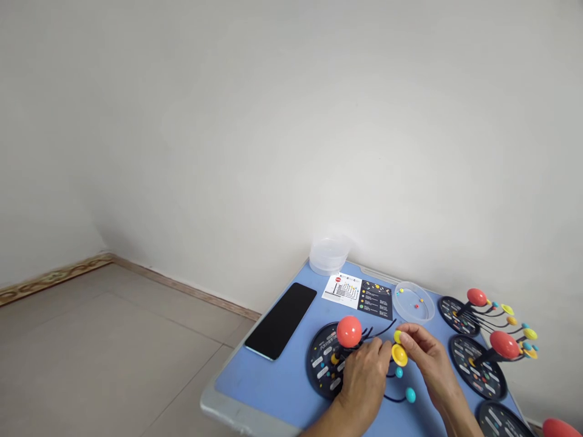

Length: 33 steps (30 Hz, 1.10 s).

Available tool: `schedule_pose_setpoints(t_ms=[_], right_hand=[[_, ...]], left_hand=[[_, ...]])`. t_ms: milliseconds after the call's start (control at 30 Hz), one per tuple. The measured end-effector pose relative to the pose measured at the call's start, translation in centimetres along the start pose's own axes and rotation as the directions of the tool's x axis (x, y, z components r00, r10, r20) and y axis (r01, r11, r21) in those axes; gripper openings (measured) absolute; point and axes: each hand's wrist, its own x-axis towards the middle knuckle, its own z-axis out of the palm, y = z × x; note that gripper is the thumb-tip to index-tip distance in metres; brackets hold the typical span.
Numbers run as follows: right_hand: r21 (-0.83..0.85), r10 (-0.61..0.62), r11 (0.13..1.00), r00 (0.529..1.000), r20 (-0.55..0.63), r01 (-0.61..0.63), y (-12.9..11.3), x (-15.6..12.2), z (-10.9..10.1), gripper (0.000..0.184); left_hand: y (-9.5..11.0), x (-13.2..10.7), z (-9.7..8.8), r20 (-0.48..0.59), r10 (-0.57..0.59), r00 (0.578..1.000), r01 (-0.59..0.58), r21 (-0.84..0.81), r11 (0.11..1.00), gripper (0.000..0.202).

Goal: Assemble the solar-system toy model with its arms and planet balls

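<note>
A solar system model with a round black base point(324, 364) and a red ball point(349, 332) on its post stands at the front of the table. My left hand point(367, 373) is closed beside the post, its fingers pinched around a thin black rod that they mostly hide. My right hand point(428, 358) pinches a small yellow ball point(398, 337) between thumb and fingertips, close to the left fingertips. Just below it is a ringed yellow planet point(399, 355). Two turquoise balls, a small one point(399, 372) and a larger one point(410, 395), sit on rods to the right of my left hand.
Similar models point(478, 364) line the right side. A shallow clear dish point(413, 302) holds several tiny balls. A printed leaflet point(357, 296), a black phone point(281, 320) and stacked clear containers point(328, 256) lie behind and left on the blue table point(264, 388), against a wall.
</note>
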Motion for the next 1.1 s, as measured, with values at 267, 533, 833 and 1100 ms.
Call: schedule_pose_setpoints(t_ms=[267, 533, 833, 1100], right_hand=[[-0.041, -0.020, 0.999, 0.999, -0.035, 0.019, -0.4, 0.0, 0.0, 0.036], [-0.052, -0.055, 0.997, 0.998, -0.020, 0.054, -0.7, -0.1, 0.0, 0.032], [-0.036, -0.016, 0.999, 1.000, -0.023, 0.016, -0.6, 0.0, 0.1, 0.036], [-0.021, 0.005, 1.000, 1.000, 0.016, -0.005, -0.3, 0.1, -0.1, 0.033]], left_hand=[[0.0, 0.0, 0.3, 0.007, 0.000, 1.000, 0.000, -0.025, 1.000, 0.020], [-0.2, -0.1, 0.7, -0.078, 0.034, 0.996, -0.041, -0.088, 0.995, 0.021], [-0.4, 0.2, 0.9, -0.187, 0.091, 0.978, -0.119, -0.143, 0.983, 0.021], [-0.5, 0.1, 1.0, -0.158, 0.119, 0.980, -0.140, -0.129, 0.982, 0.022]])
